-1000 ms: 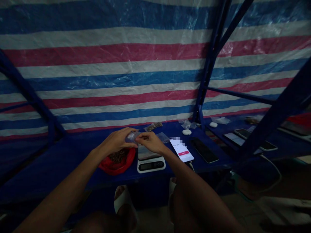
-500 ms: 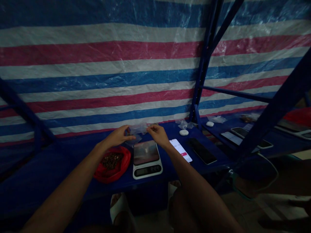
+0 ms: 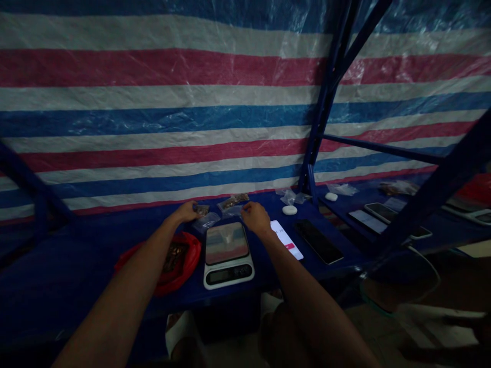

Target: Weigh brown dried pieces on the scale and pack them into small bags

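Observation:
My left hand (image 3: 186, 211) is closed at the fingertips on a small plastic bag with brown pieces (image 3: 201, 209), behind the scale. Across from it, my right hand (image 3: 255, 218) pinches the edge of a clear plastic bag (image 3: 232, 211). Just beyond lies a filled clear bag of brown pieces (image 3: 237, 198). An empty-looking clear bag (image 3: 207, 222) rests near my left fingers. Below my hands stands a white kitchen scale (image 3: 229, 275) with a bare reflective plate. My left forearm partly covers an open red bag (image 3: 192, 260) holding small brown pieces.
Right of the scale lie a lit phone (image 3: 286, 239), a dark phone (image 3: 318, 240) and a white oval case (image 3: 289, 210). Crumpled clear bags (image 3: 289, 196) sit behind. A blue metal post (image 3: 316, 117) rises there, before a striped tarp (image 3: 161, 122).
My hands have moved apart and lower. The clear bag stretched between them has come down, and the filled bag behind shows more. The view has shifted slightly.

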`<state>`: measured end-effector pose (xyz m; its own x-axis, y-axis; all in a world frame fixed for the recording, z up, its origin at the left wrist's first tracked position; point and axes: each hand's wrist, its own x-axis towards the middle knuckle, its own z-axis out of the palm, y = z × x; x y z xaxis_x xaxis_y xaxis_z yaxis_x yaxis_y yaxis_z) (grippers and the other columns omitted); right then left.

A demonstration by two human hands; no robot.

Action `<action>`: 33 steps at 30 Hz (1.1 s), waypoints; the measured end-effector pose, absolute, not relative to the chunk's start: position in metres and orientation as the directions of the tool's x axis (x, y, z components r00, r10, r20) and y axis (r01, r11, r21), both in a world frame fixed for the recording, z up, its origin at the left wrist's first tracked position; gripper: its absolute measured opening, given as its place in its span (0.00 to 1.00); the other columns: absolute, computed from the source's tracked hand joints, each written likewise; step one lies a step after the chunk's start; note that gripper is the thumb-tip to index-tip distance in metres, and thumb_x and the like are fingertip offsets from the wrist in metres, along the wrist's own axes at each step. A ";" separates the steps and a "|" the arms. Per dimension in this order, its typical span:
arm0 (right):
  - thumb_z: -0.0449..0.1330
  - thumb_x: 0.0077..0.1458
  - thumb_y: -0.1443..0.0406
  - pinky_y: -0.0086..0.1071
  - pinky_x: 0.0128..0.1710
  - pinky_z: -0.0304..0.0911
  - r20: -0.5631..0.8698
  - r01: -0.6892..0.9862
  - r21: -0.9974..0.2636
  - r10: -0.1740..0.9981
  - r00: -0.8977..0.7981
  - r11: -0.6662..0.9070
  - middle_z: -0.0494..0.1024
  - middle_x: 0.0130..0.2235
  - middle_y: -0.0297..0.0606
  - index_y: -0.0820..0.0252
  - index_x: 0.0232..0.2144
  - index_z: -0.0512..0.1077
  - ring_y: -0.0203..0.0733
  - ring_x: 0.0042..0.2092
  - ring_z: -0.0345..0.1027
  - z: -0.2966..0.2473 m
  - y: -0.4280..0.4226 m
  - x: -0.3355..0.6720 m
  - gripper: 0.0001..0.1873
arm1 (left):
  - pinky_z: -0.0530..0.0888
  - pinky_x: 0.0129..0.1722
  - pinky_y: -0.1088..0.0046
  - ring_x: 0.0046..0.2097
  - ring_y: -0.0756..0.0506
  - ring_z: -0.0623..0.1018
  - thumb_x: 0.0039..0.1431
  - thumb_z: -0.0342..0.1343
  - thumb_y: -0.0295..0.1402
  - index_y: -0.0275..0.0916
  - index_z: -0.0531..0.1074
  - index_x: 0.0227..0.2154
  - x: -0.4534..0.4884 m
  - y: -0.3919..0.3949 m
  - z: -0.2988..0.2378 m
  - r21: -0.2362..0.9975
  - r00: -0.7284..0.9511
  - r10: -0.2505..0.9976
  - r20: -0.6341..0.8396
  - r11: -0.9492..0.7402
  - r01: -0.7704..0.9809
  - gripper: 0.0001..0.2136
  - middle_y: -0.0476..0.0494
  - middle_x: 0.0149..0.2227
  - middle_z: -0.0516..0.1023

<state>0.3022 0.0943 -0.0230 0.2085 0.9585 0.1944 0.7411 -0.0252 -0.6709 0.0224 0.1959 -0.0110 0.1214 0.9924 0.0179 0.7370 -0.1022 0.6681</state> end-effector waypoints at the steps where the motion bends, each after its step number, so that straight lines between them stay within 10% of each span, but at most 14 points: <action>1: 0.62 0.63 0.59 0.35 0.49 0.67 0.200 0.735 -0.678 0.956 0.215 -0.023 0.84 0.50 0.46 0.58 0.49 0.80 0.51 0.52 0.78 -0.024 0.094 0.303 0.15 | 0.78 0.34 0.71 0.36 0.40 0.84 0.37 0.68 0.25 0.33 0.77 0.47 0.023 0.195 -0.008 0.693 0.093 0.995 0.024 -0.084 0.716 0.28 0.41 0.33 0.85; 8: 0.63 0.60 0.63 0.36 0.44 0.67 0.315 0.517 -0.838 0.928 0.199 0.173 0.84 0.42 0.42 0.59 0.45 0.79 0.46 0.43 0.77 -0.011 0.082 0.293 0.12 | 0.80 0.44 0.65 0.47 0.41 0.84 0.51 0.65 0.32 0.32 0.67 0.63 0.012 0.150 0.051 0.833 -0.074 0.969 0.237 -0.164 0.528 0.35 0.28 0.57 0.80; 17: 0.65 0.60 0.61 0.30 0.35 0.64 0.554 0.274 -0.726 0.773 -0.309 0.630 0.81 0.36 0.35 0.58 0.39 0.77 0.38 0.34 0.72 0.032 0.004 0.224 0.07 | 0.81 0.41 0.65 0.43 0.40 0.84 0.47 0.73 0.45 0.37 0.79 0.46 0.040 -0.001 0.036 0.943 -0.247 0.912 0.326 -0.294 0.158 0.25 0.39 0.42 0.85; 33: 0.65 0.58 0.67 0.34 0.40 0.70 0.441 0.273 -0.812 0.848 -0.294 0.516 0.86 0.36 0.40 0.58 0.31 0.80 0.44 0.36 0.79 0.027 0.001 0.201 0.04 | 0.79 0.46 0.67 0.45 0.42 0.84 0.46 0.74 0.44 0.37 0.77 0.48 0.048 -0.021 0.026 0.958 -0.221 0.939 0.264 -0.281 -0.050 0.28 0.38 0.45 0.84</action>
<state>0.2005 0.0005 0.0272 -0.2939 0.8481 0.4408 0.2727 0.5164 -0.8118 0.0485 -0.0212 0.0265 -0.2206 0.9390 0.2639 -0.0503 -0.2812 0.9583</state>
